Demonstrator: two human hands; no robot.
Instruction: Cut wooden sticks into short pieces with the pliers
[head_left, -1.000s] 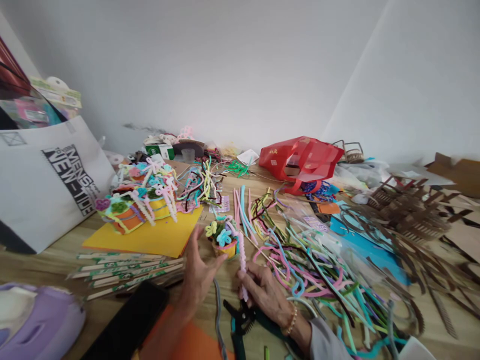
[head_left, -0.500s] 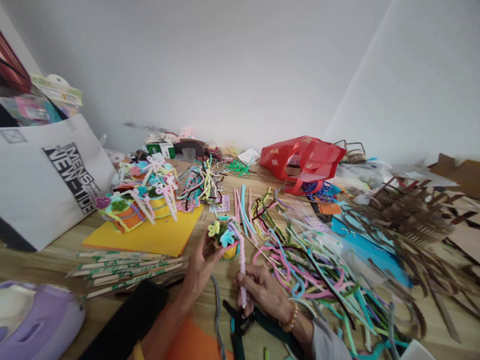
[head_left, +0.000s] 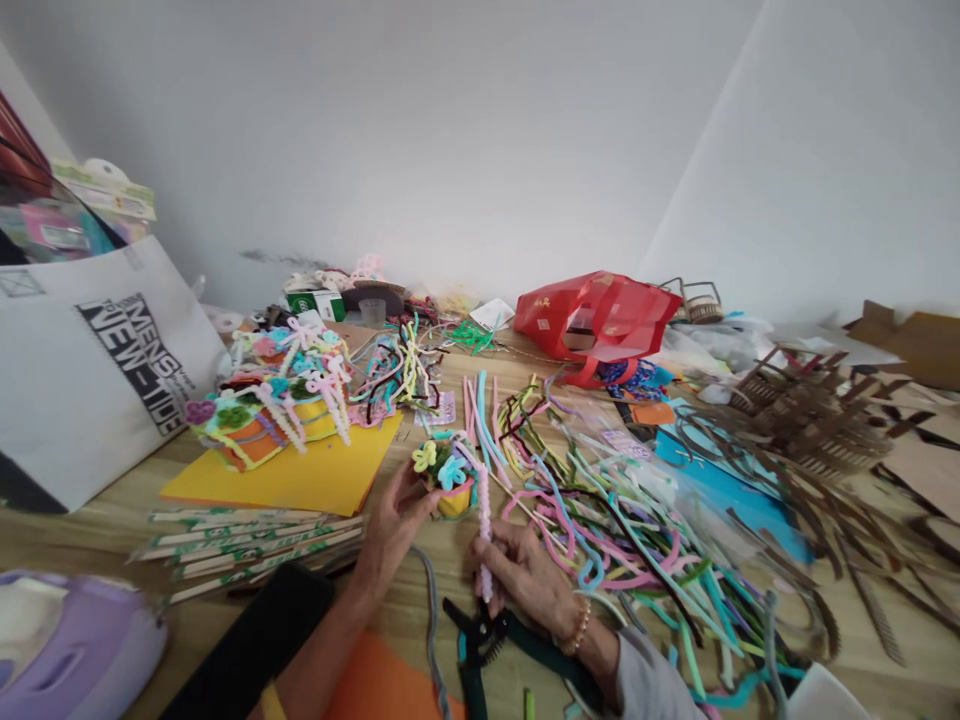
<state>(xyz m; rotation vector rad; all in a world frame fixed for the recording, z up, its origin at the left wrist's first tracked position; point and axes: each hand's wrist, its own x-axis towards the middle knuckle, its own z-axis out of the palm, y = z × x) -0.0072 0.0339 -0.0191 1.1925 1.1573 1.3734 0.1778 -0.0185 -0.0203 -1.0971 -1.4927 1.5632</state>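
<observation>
My left hand [head_left: 391,528] grips the side of a small yellow pot [head_left: 454,498] filled with pipe-cleaner flowers in yellow, blue and green [head_left: 441,464]. My right hand [head_left: 525,580] is closed around the lower end of a pink twisted pipe cleaner [head_left: 484,520] that rises up to the pot's rim. Both hands rest low over the wooden table [head_left: 105,525], close together. A beaded bracelet sits on my right wrist.
Loose pipe cleaners [head_left: 622,540] are heaped to the right. Black pliers [head_left: 480,650] lie just below my right hand. A yellow sheet [head_left: 300,478] with finished flower baskets [head_left: 270,405], a white tote bag [head_left: 97,370], a red bag [head_left: 600,320] and brown woven strips [head_left: 817,420] surround the spot.
My left hand moved from open beside the pot to gripping its side. The pot and pink pipe cleaner shifted slightly. My right hand kept its hold.
</observation>
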